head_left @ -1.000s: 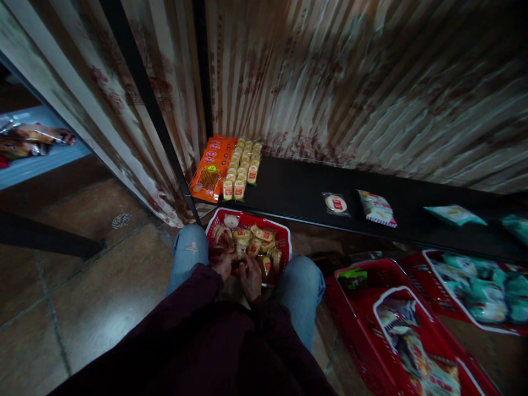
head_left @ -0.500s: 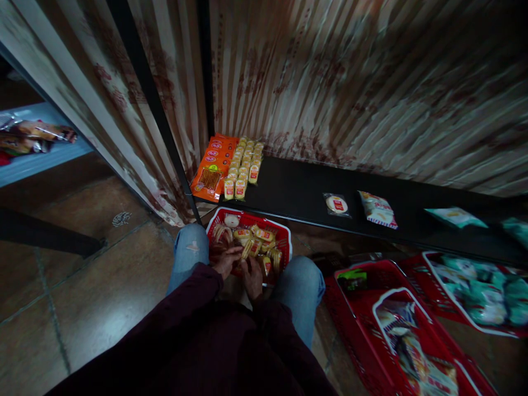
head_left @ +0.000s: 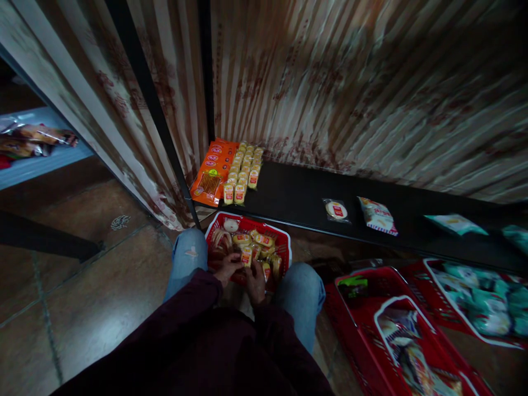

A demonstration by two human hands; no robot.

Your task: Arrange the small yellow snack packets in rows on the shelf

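A small yellow packet with a red and white label (head_left: 246, 256) is held between my two hands over a red basket (head_left: 287, 240) with a white rim. My left hand (head_left: 227, 269) has its fingers closed on the packet's left side. My right hand (head_left: 256, 281) pinches it from the right and below. More yellow packets (head_left: 263, 239) and pale round packets (head_left: 221, 241) lie in the basket. On the black shelf, rows of yellow packets (head_left: 243, 171) stand beside orange bags (head_left: 212, 171).
Further right on the shelf (head_left: 289, 192) lie a round white packet (head_left: 337, 209), a white bag (head_left: 377, 215) and a green bag (head_left: 456, 224). Red baskets (head_left: 350, 330) of bags stand at the lower right. A black post (head_left: 152, 99) rises at the left.
Both hands have closed on a yellow packet and turned it label up. The view has tilted slightly, so the shelf and baskets sit a little lower.
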